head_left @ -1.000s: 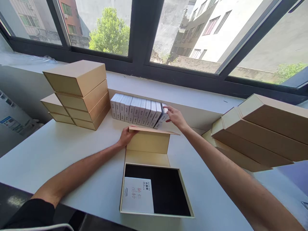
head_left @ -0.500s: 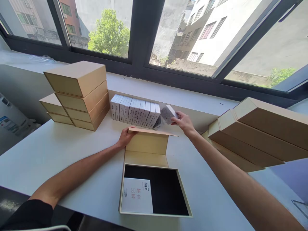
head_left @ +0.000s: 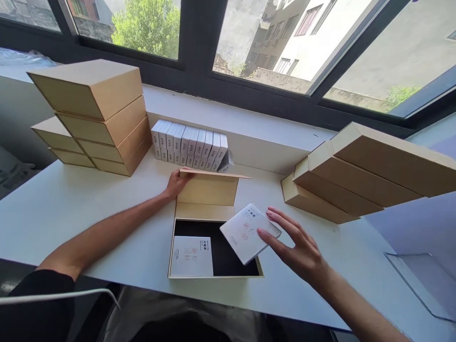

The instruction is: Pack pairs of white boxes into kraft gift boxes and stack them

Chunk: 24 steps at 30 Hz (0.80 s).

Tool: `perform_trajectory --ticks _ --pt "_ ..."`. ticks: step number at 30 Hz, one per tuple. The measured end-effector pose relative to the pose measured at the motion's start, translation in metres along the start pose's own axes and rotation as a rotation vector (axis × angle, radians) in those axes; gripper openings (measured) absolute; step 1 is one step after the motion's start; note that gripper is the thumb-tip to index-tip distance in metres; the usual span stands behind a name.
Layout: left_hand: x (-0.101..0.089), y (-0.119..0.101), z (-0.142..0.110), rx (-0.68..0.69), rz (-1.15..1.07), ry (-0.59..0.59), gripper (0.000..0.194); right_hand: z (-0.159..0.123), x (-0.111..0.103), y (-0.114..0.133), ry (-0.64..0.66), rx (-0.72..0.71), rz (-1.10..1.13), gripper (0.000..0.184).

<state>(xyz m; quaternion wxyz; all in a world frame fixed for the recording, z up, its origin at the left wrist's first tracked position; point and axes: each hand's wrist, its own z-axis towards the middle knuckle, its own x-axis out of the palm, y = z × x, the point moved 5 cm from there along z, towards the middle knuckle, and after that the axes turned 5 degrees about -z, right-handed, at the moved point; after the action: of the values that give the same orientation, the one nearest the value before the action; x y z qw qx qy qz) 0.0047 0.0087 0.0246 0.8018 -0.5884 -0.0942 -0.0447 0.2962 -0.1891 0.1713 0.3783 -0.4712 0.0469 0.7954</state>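
An open tan gift box [head_left: 171,251] with a black lining lies on the white table, its lid [head_left: 208,189] standing up at the back. My left hand [head_left: 177,182] grips the lid's left top corner. One flat white packet [head_left: 191,256] lies in the box's left half. My right hand [head_left: 294,242] holds a second white packet [head_left: 247,232] tilted over the box's right half, fingers stretched along its right edge. A row of several upright white packets [head_left: 188,146] stands behind the box against the window ledge.
A stack of closed tan boxes [head_left: 94,116] rises at the back left. More tan boxes [head_left: 356,175] lean in a slanted pile at the right. A clear plastic sheet [head_left: 420,280] lies at the far right. A chair rail [head_left: 60,298] shows below left.
My right hand took a white packet from the right end of the row and carried it down towards me over the open box. The left hand stayed on the lid. The camera tilted down.
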Motion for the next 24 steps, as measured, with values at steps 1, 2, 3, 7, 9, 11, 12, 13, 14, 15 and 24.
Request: perform_trajectory --ticks 1,2,3,7,9,11,12,13,14,15,24 --pt "-0.001 0.000 0.000 0.011 0.009 -0.006 0.032 -0.003 -0.001 0.003 -0.004 0.046 -0.008 0.050" --pt "-0.002 -0.001 0.000 0.023 0.017 -0.012 0.031 -0.005 -0.001 0.003 -0.003 0.105 0.015 0.049" --pt "-0.003 -0.001 0.000 0.035 0.025 -0.019 0.031 -0.007 -0.001 0.001 0.012 0.178 0.077 0.046" --pt "-0.005 0.000 0.001 0.059 0.052 -0.032 0.033 -0.016 0.015 -0.017 0.191 0.626 0.596 0.032" --pt "-0.005 -0.001 0.001 0.059 0.054 -0.029 0.035 -0.017 0.025 -0.020 0.263 0.768 0.850 0.032" --pt "-0.005 -0.001 0.001 0.059 0.053 -0.028 0.036 -0.013 0.032 -0.018 0.322 0.781 1.001 0.031" --pt "-0.005 -0.001 0.001 0.058 0.052 -0.029 0.036 -0.010 0.034 -0.016 0.352 0.770 1.021 0.030" --pt "-0.005 -0.001 0.001 0.057 0.048 -0.031 0.036 -0.006 0.037 -0.014 0.391 0.753 1.017 0.030" --pt "-0.005 -0.001 0.001 0.052 0.041 -0.030 0.037 -0.001 0.038 -0.012 0.444 0.727 0.998 0.034" --pt "-0.005 -0.001 0.001 0.045 0.035 -0.028 0.037 0.005 0.040 -0.008 0.514 0.686 0.974 0.041" --pt "-0.005 -0.003 0.001 0.028 0.049 -0.018 0.037 0.036 0.068 0.041 0.885 0.066 0.528 0.047"
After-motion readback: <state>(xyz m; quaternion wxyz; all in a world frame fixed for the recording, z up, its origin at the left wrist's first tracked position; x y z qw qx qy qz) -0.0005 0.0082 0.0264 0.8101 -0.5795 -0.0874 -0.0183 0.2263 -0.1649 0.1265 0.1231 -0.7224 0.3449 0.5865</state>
